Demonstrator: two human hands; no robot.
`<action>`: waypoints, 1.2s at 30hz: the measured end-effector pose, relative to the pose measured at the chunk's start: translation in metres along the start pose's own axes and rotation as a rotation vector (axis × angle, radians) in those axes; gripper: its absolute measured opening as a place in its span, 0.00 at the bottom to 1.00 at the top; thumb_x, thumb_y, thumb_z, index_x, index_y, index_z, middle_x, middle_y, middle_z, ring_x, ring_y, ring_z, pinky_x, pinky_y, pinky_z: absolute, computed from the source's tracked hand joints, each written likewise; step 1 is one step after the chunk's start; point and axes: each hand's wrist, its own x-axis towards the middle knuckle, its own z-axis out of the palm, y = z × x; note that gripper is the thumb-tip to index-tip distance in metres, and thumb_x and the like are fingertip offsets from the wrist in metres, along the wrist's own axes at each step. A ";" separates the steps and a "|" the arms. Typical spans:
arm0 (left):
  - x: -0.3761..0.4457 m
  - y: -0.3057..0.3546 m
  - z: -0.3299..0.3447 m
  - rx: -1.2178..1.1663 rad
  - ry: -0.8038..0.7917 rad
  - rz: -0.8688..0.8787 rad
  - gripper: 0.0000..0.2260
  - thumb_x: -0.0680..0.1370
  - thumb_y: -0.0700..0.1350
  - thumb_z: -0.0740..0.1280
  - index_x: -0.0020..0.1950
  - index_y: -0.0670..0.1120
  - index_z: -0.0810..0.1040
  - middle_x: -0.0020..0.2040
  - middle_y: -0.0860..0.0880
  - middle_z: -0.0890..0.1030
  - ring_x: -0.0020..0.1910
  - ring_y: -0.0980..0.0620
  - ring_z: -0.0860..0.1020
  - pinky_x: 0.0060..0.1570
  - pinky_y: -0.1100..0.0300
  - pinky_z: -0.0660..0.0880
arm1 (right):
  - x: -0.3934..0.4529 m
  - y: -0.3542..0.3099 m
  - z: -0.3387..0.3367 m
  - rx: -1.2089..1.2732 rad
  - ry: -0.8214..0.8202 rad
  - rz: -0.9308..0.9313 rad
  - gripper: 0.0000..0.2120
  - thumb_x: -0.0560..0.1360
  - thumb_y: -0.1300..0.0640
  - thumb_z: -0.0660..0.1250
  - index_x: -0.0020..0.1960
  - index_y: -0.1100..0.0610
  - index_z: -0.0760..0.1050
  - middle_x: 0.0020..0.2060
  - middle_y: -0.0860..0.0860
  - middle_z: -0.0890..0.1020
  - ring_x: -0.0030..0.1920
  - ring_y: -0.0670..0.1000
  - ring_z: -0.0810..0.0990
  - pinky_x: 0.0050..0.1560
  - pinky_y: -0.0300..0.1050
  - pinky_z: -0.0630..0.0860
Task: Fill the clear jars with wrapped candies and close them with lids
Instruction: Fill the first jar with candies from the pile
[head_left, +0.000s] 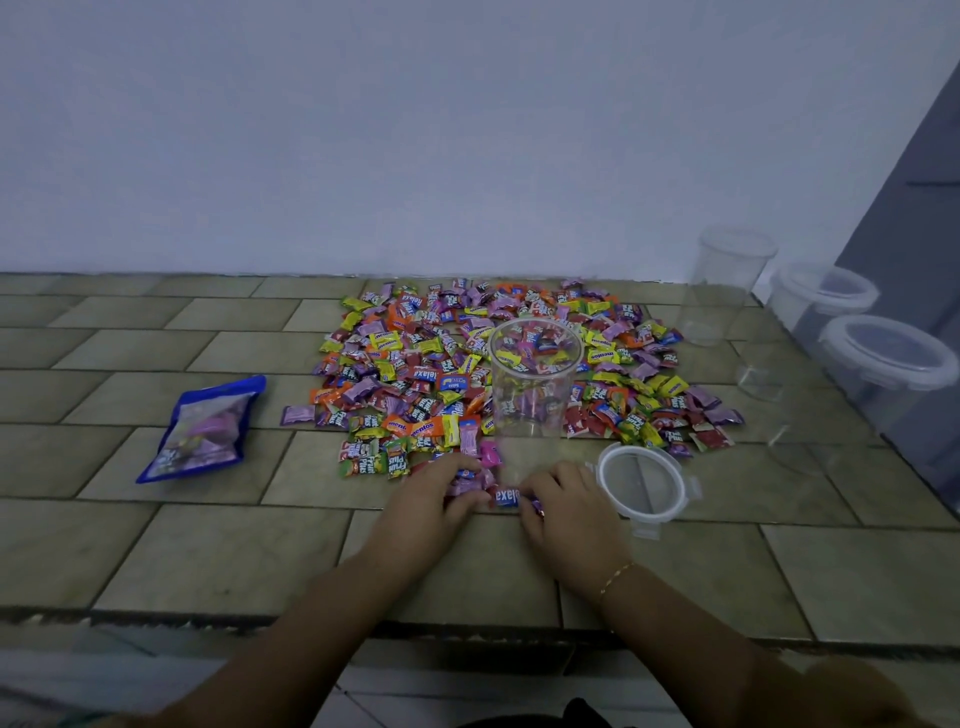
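Observation:
A wide pile of wrapped candies (415, 358) lies on the tiled surface. An open clear jar (535, 379) stands in the pile with nothing in it. Its clear lid (641, 486) lies flat to the right of my hands. My left hand (431, 493) curls over several purple candies at the pile's near edge. My right hand (566, 499) curls over candies beside it, a blue wrapped candy (506, 496) showing between the two hands.
A blue candy bag (205, 428) lies at the left. At the right stand an open clear jar (724, 286) and two lidded jars (826, 301) (893, 364) by a grey panel. The tiled ledge ends near my forearms.

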 end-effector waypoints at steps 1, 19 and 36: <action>0.000 0.001 0.000 -0.008 0.000 -0.002 0.13 0.76 0.49 0.68 0.60 0.52 0.75 0.50 0.56 0.75 0.49 0.56 0.74 0.47 0.63 0.68 | 0.000 -0.001 0.000 0.001 -0.027 0.016 0.15 0.71 0.43 0.57 0.44 0.50 0.78 0.38 0.49 0.76 0.40 0.51 0.75 0.41 0.45 0.76; 0.008 0.009 -0.015 -0.279 0.121 -0.060 0.13 0.74 0.47 0.71 0.50 0.63 0.72 0.45 0.59 0.79 0.40 0.62 0.78 0.40 0.70 0.74 | 0.002 -0.004 -0.008 0.418 0.076 0.091 0.03 0.75 0.60 0.67 0.49 0.58 0.75 0.46 0.52 0.76 0.44 0.47 0.73 0.44 0.41 0.71; 0.078 0.108 -0.066 -0.470 0.379 0.148 0.11 0.73 0.49 0.71 0.53 0.58 0.75 0.32 0.49 0.72 0.27 0.57 0.72 0.33 0.64 0.73 | 0.123 -0.024 -0.124 1.212 0.602 0.365 0.07 0.78 0.52 0.63 0.44 0.47 0.66 0.40 0.57 0.68 0.35 0.51 0.64 0.38 0.47 0.66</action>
